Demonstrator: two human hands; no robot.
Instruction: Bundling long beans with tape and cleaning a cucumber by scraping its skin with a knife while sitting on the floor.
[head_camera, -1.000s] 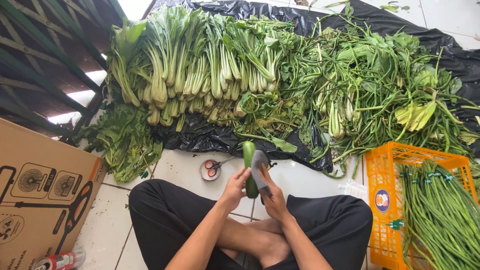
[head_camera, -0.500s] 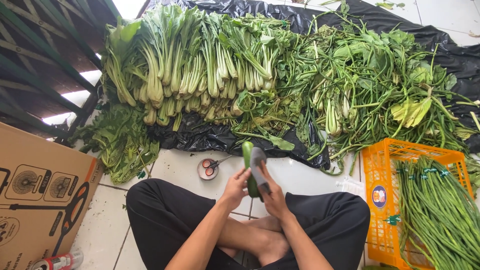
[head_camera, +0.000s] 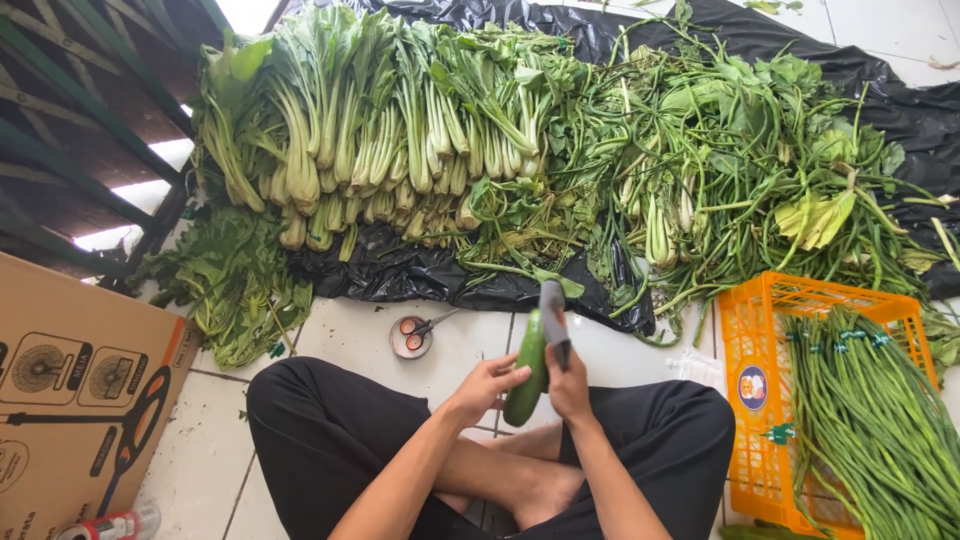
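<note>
Greens (head_camera: 480, 130) piled on a plastic sheet (head_camera: 400, 270) up front, crate (head_camera: 745, 330) on the right, cardboard box (head_camera: 70, 400) left, scissors (head_camera: 415, 330) between.

Floor (head_camera: 470, 345): white tiles with dark grout lines. Directly on it:
- black plastic sheet (head_camera: 420, 270), spread across the far side, carrying heaped leafy greens
- loose bunch of dark leafy greens (head_camera: 235, 285), at the sheet's left corner, partly on bare tile
- scissors with red handles (head_camera: 415, 328), lying on a small round lid just before the sheet
- orange plastic crate (head_camera: 760, 400), right, filled with long beans
- brown cardboard box (head_camera: 70, 400), left, flat on its side
- drink can (head_camera: 110, 525), beside the box, on its side
- seated person, legs crossed in black trousers (head_camera: 320, 430)
</note>
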